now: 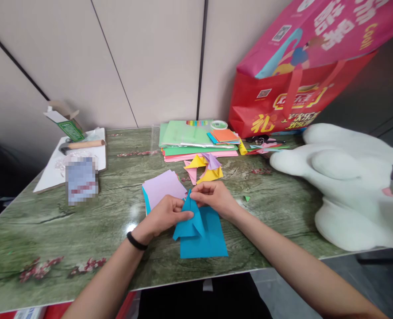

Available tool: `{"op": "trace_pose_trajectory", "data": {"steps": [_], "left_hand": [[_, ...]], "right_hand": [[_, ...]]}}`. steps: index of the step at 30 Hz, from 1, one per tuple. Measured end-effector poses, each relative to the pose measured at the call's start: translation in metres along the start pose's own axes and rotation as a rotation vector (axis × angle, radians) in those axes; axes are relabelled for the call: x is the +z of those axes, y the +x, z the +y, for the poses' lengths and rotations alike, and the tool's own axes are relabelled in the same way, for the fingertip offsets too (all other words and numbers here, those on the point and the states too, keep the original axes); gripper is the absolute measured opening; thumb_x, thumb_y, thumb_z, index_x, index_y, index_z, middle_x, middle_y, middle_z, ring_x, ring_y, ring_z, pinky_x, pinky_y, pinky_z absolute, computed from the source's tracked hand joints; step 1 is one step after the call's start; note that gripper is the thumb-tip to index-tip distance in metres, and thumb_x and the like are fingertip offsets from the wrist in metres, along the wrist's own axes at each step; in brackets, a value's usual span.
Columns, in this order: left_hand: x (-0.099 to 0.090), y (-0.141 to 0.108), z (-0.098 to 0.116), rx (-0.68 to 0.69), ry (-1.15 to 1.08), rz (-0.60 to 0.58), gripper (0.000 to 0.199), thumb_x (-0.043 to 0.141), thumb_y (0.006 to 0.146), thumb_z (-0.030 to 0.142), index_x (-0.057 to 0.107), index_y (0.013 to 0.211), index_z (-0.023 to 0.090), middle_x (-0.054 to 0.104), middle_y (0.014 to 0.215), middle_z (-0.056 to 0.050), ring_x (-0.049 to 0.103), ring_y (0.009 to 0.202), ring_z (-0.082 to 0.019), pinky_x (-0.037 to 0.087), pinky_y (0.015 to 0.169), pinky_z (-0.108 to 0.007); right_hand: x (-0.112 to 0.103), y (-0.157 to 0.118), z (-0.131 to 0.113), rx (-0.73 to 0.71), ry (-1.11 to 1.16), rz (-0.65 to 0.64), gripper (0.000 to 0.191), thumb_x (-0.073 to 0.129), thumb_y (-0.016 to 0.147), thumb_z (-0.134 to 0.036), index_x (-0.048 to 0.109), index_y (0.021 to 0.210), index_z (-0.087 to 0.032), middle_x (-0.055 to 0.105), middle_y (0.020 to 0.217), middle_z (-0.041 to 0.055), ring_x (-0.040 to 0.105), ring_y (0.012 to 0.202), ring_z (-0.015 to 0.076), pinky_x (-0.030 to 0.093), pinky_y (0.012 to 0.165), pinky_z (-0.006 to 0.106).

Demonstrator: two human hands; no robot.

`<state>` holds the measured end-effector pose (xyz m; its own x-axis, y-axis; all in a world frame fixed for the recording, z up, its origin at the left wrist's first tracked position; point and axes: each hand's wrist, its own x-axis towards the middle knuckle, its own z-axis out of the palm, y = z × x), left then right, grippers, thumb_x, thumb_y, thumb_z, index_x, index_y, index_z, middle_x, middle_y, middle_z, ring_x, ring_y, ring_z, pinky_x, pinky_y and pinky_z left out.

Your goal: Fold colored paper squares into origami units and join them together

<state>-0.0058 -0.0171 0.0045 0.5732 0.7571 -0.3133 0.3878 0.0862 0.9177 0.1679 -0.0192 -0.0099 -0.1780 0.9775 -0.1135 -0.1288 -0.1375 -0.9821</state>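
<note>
A folded piece of blue origami paper [190,223] with a pointed top is held between both hands over the table. My left hand [165,215] grips its left side, thumb across the front. The fingertips of my right hand [213,197] pinch the tip at the top. Below the folded piece lies a flat blue paper square [211,239]. A stack of paper squares [165,188], light purple on top, is just beyond my left hand. Past my right hand stand folded yellow, pink and purple paper pieces [213,173].
Piled coloured paper sheets [176,133] and a roll of tape [219,125] lie at the back. A white plush toy [342,177] and shopping bags [283,97] occupy the right. At left are a hammer [85,144], a white board [50,170] and an opened green box [68,128].
</note>
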Motion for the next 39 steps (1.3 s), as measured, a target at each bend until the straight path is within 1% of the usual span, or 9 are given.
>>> {"op": "trace_pose_trajectory", "data": {"steps": [4, 8, 12, 17, 23, 27, 32, 36, 39], "left_hand": [[0.0002, 0.0003, -0.0014, 0.0, 0.01, -0.003, 0.05, 0.068, 0.065, 0.046, 0.027, 0.05, 0.019, 0.019, 0.046, 0.009, 0.015, 0.043, -0.004, 0.008, 0.041, -0.023], [0.001, 0.0002, -0.0027, 0.006, -0.005, -0.02, 0.051, 0.068, 0.064, 0.047, 0.026, 0.05, 0.02, 0.019, 0.045, 0.009, 0.015, 0.042, -0.004, 0.01, 0.04, -0.022], [0.0014, -0.0001, -0.0015, 0.006, -0.025, -0.045, 0.051, 0.067, 0.065, 0.047, 0.027, 0.05, 0.019, 0.021, 0.045, 0.009, 0.016, 0.043, -0.004, 0.011, 0.04, -0.022], [0.0021, 0.0002, -0.0013, -0.023, -0.068, -0.043, 0.051, 0.069, 0.061, 0.05, 0.03, 0.05, 0.019, 0.024, 0.045, 0.009, 0.017, 0.043, -0.003, 0.011, 0.041, -0.022], [0.0041, 0.0002, -0.0043, -0.033, -0.093, -0.09, 0.048, 0.069, 0.063, 0.047, 0.032, 0.052, 0.019, 0.025, 0.045, 0.009, 0.019, 0.043, -0.004, 0.011, 0.041, -0.023], [0.0045, 0.0003, -0.0037, -0.03, -0.09, -0.061, 0.049, 0.07, 0.062, 0.046, 0.031, 0.051, 0.019, 0.024, 0.045, 0.01, 0.017, 0.043, -0.004, 0.01, 0.041, -0.022], [0.0017, 0.0005, -0.0011, -0.048, -0.129, 0.021, 0.041, 0.07, 0.061, 0.048, 0.046, 0.056, 0.015, 0.032, 0.045, 0.008, 0.022, 0.042, -0.004, 0.012, 0.042, -0.022], [-0.0008, 0.0003, 0.0007, -0.041, -0.143, 0.126, 0.04, 0.071, 0.059, 0.047, 0.049, 0.056, 0.014, 0.031, 0.044, 0.009, 0.021, 0.041, -0.004, 0.011, 0.042, -0.021], [-0.0009, 0.0002, 0.0007, -0.05, -0.164, 0.122, 0.04, 0.072, 0.058, 0.046, 0.051, 0.056, 0.013, 0.034, 0.043, 0.008, 0.023, 0.041, -0.003, 0.013, 0.041, -0.02]], "right_hand": [[-0.0012, -0.0003, -0.0004, -0.013, -0.019, -0.032, 0.032, 0.077, 0.056, -0.042, 0.064, 0.066, -0.015, 0.062, 0.059, -0.0017, 0.055, 0.052, 0.0084, 0.049, 0.052, 0.023], [-0.0012, -0.0009, -0.0024, -0.032, -0.023, -0.056, 0.032, 0.079, 0.053, -0.041, 0.06, 0.061, -0.016, 0.059, 0.055, -0.0031, 0.054, 0.049, 0.0087, 0.048, 0.048, 0.022], [0.0006, -0.0009, -0.0028, -0.03, -0.017, -0.049, 0.032, 0.077, 0.056, -0.042, 0.058, 0.06, -0.017, 0.057, 0.054, -0.0039, 0.052, 0.048, 0.0081, 0.047, 0.047, 0.021], [0.0019, 0.0016, 0.0019, -0.009, -0.025, -0.054, 0.035, 0.074, 0.059, -0.047, 0.06, 0.066, -0.016, 0.059, 0.059, -0.003, 0.054, 0.052, 0.0085, 0.047, 0.048, 0.021], [0.0002, 0.0018, 0.0007, -0.049, -0.08, -0.029, 0.036, 0.075, 0.057, -0.048, 0.06, 0.062, -0.016, 0.059, 0.054, -0.0027, 0.053, 0.047, 0.0084, 0.047, 0.047, 0.022], [-0.0011, 0.0019, 0.0006, -0.037, -0.098, -0.034, 0.034, 0.074, 0.059, -0.048, 0.062, 0.066, -0.016, 0.06, 0.056, -0.0022, 0.054, 0.048, 0.0093, 0.048, 0.047, 0.023], [-0.0012, 0.0029, 0.0037, 0.006, -0.078, -0.045, 0.034, 0.077, 0.056, -0.043, 0.063, 0.073, -0.017, 0.063, 0.063, -0.0018, 0.057, 0.054, 0.0103, 0.049, 0.049, 0.023], [-0.0015, 0.0031, 0.0033, 0.021, -0.072, -0.044, 0.032, 0.078, 0.055, -0.041, 0.063, 0.07, -0.016, 0.062, 0.059, -0.0024, 0.056, 0.052, 0.0102, 0.05, 0.05, 0.024], [-0.0016, 0.0028, 0.002, 0.022, -0.067, -0.044, 0.032, 0.079, 0.053, -0.039, 0.062, 0.068, -0.016, 0.061, 0.057, -0.0029, 0.055, 0.05, 0.0097, 0.049, 0.05, 0.024]]}}
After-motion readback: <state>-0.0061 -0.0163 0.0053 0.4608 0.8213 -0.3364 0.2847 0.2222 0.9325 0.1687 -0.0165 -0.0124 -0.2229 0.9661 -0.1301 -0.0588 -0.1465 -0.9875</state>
